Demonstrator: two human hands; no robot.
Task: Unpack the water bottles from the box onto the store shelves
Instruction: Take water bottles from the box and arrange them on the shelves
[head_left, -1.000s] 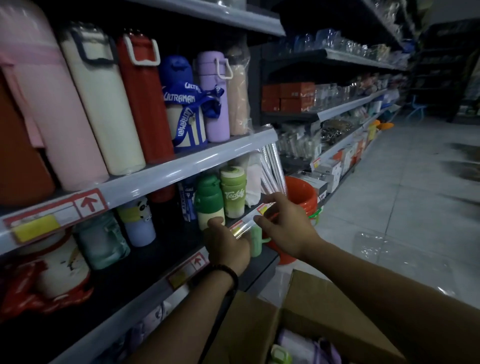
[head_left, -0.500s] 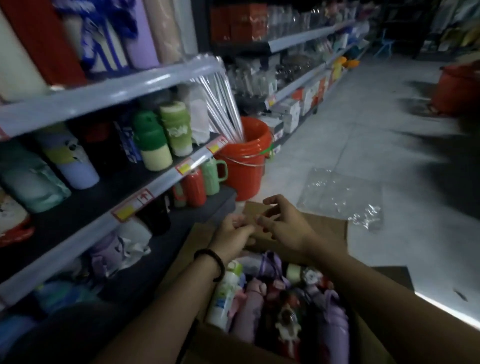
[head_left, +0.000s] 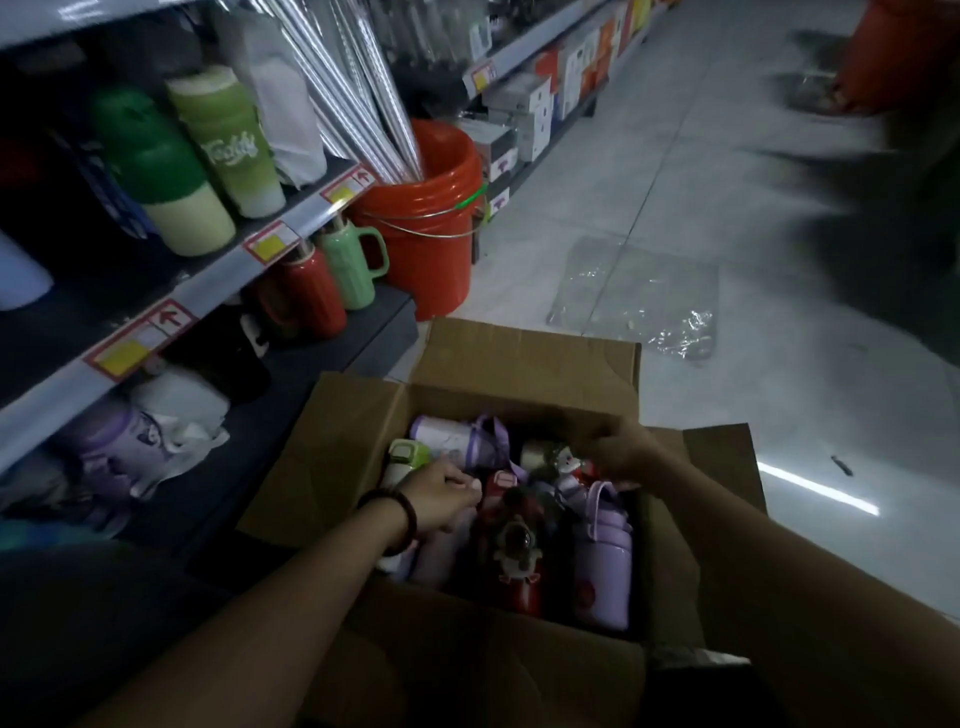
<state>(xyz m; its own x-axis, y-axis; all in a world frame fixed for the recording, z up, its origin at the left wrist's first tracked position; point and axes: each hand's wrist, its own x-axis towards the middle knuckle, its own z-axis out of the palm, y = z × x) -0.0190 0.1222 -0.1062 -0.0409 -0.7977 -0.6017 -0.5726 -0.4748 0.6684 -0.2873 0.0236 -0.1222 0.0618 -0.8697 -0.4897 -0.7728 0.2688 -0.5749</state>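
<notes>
Head view: my left hand (head_left: 441, 499) and right hand (head_left: 626, 457) reach among pastel water bottles (head_left: 605, 561) in the brown cardboard box (head_left: 519, 364) at lower centre, grips unclear; most unpacking seems left.

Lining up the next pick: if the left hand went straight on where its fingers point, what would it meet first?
Probably the red bottle in the middle of the box, just past the left hand; depth unclear.

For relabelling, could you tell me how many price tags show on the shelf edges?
4: three price tags along the near shelf edge, one on the farther shelf; more may be hidden.
</notes>
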